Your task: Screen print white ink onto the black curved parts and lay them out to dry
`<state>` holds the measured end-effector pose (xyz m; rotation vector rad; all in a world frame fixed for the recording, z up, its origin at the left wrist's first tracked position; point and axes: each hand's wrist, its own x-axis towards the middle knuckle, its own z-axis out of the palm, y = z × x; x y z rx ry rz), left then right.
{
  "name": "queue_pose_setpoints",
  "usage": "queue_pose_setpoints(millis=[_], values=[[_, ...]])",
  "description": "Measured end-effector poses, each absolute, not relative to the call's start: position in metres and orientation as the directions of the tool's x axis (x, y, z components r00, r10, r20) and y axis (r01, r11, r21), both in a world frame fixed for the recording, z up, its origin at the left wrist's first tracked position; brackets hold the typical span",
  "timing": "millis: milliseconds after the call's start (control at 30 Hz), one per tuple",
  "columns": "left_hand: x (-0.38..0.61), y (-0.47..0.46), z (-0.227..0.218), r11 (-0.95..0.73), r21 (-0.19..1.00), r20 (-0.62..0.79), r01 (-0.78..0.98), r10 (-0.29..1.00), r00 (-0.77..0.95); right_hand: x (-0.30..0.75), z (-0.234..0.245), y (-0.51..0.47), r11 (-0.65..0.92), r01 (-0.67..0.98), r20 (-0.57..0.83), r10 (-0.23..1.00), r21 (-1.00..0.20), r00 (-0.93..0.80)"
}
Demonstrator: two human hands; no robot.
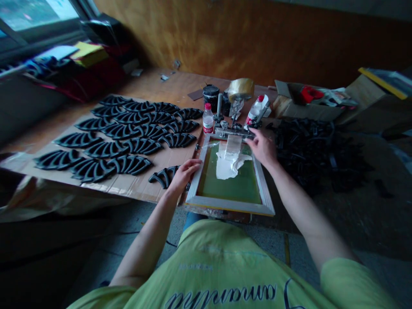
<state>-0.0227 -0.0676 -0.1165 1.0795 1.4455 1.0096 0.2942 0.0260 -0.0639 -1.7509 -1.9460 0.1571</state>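
Note:
A screen printing frame (pixel 229 204) with a pale border and green mesh lies in front of me. White ink (pixel 227 168) is spread on the upper mesh, and a squeegee (pixel 233 146) rests in it near the far end. My left hand (pixel 184 177) is at the left border, its fingers closed together against the edge; its thumb side is partly hidden. At the far right corner, my right hand (pixel 263 146) has thumb and forefinger closed at the end of the metal hinge clamp (pixel 234 133). Several black curved parts (pixel 163 176) lie beside my left hand.
Rows of black curved parts (pixel 124 146) cover the cardboard at left. Red-capped bottles (pixel 208 119), a black tub (pixel 210 95) and a tape roll (pixel 241 89) stand behind the clamp. A dark pile of parts (pixel 317 152) and an open cardboard box (pixel 309 112) are at right.

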Motion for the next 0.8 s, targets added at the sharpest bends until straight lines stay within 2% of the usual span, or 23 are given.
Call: queue_pose_setpoints(millis=[67,167,267,400,467,500,533,600,633,700,800], values=[[-0.019,-0.059,-0.094,0.16,0.987,-0.159,0.019,0.986,-0.048,0.324,-0.069,0.024,0.061,0.899,0.264,0.962,-0.435,0.063],[-0.008,-0.036,-0.059,-0.014,0.991,0.008,-0.133,0.999,-0.048,0.341,-0.098,0.004,0.009,0.908,0.139,0.989,-0.418,0.054],[0.006,-0.008,-0.029,-0.103,0.974,0.097,-0.199,0.994,-0.041,0.318,-0.138,-0.026,0.116,0.914,0.066,0.993,-0.389,-0.098],[0.021,0.007,-0.025,-0.113,0.967,0.093,-0.229,0.991,-0.095,0.276,-0.169,-0.051,0.273,0.93,-0.027,0.957,-0.248,-0.288],[0.03,-0.009,-0.044,-0.031,0.967,-0.002,-0.254,0.992,-0.127,0.266,-0.169,-0.054,0.218,0.947,-0.106,0.963,-0.238,-0.249],[0.035,-0.022,-0.058,0.077,0.964,-0.101,-0.254,0.991,-0.084,0.264,-0.167,-0.054,0.171,0.952,-0.135,0.968,-0.255,-0.21],[0.041,-0.039,-0.074,0.212,0.948,-0.222,-0.239,0.975,-0.015,0.261,-0.165,-0.056,0.122,0.951,-0.148,0.974,-0.283,-0.169],[0.055,-0.075,-0.104,0.546,0.832,-0.511,-0.099,0.824,0.244,0.253,-0.16,-0.062,0.052,0.935,-0.12,0.988,-0.35,-0.1],[0.062,-0.092,-0.117,0.617,0.783,-0.574,-0.086,0.768,0.284,0.247,-0.159,-0.068,0.054,0.922,-0.089,0.992,-0.383,-0.095],[0.073,-0.117,-0.134,0.667,0.724,-0.599,-0.177,0.734,0.32,0.228,-0.156,-0.082,0.149,0.893,-0.008,0.986,-0.424,-0.169],[0.076,-0.125,-0.141,0.622,0.696,-0.587,-0.358,0.781,0.215,0.204,-0.152,-0.102,0.383,0.81,0.102,0.92,-0.445,-0.379]])
